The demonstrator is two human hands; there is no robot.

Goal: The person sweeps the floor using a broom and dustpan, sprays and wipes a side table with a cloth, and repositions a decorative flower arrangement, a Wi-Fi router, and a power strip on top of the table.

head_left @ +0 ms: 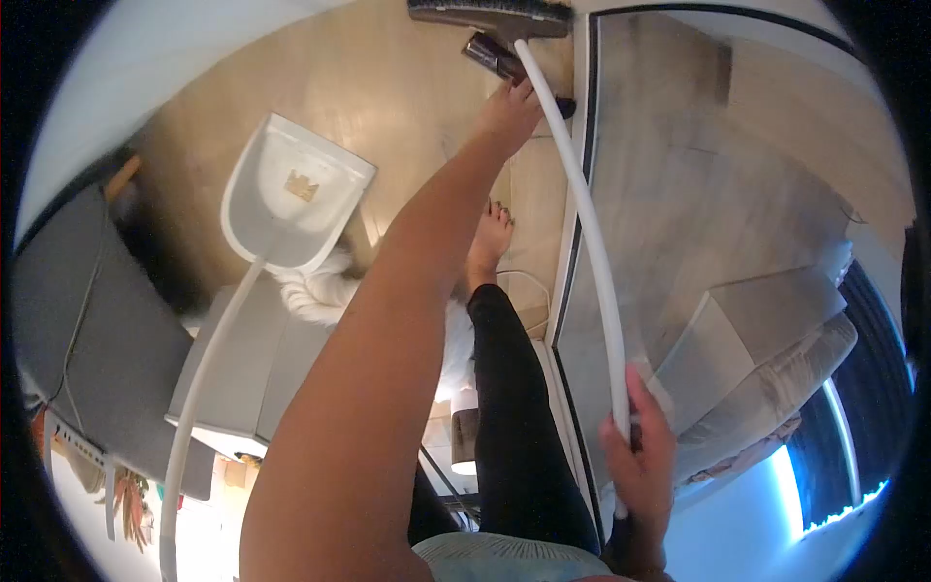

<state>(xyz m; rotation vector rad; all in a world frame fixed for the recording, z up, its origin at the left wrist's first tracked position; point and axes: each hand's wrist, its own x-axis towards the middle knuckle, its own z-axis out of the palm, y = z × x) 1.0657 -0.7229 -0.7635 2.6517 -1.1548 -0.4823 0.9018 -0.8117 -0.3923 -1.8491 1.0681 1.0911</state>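
Note:
My left arm stretches far down to the floor. My left hand [508, 118] is at the near end of a dark brown bottle-like cylinder [493, 56], its fingers closed against it; the grip is partly hidden. Just beyond lies the broom head [490, 14], brown with dark bristles. Its long white handle [593, 242] runs back to my right hand [640, 456], which is wrapped round it. To the left, a white dustpan [242, 209] holds a tan scrap [302, 185]. The dustpan's long white handle [199, 378] points back toward me, with neither hand on it.
A large mirror [659, 175] with a black frame stands along the right, reflecting the room. White fur [320, 291], perhaps a pet, shows behind the dustpan. My bare foot [492, 238] is on the wooden floor. Grey furniture [78, 320] and a pale box [238, 359] are at left.

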